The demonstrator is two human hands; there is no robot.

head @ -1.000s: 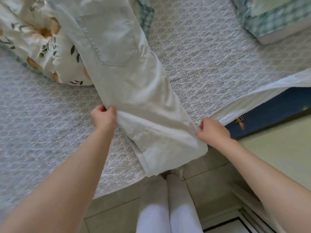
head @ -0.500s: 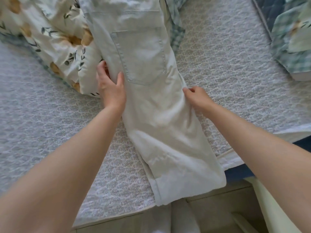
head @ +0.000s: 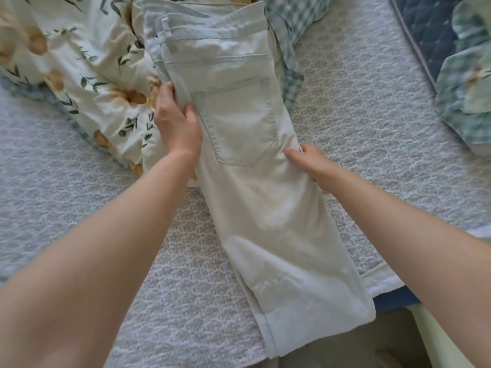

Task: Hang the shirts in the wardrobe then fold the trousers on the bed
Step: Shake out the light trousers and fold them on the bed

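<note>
Left hand grips trousers, right hand seemingly pinches opposite edge, arms outstretched

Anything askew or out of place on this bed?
The trousers lie diagonally, hem end hanging past the edge of the bed, waistband up on the rumpled floral quilt. Nothing looks damaged or spilled.

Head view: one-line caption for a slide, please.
Left hand and right hand grip pale jeans lying on the quilted bed.

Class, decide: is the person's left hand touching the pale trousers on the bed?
Touching. The head view shows the left hand gripping the pale trousers along their edge.
</note>
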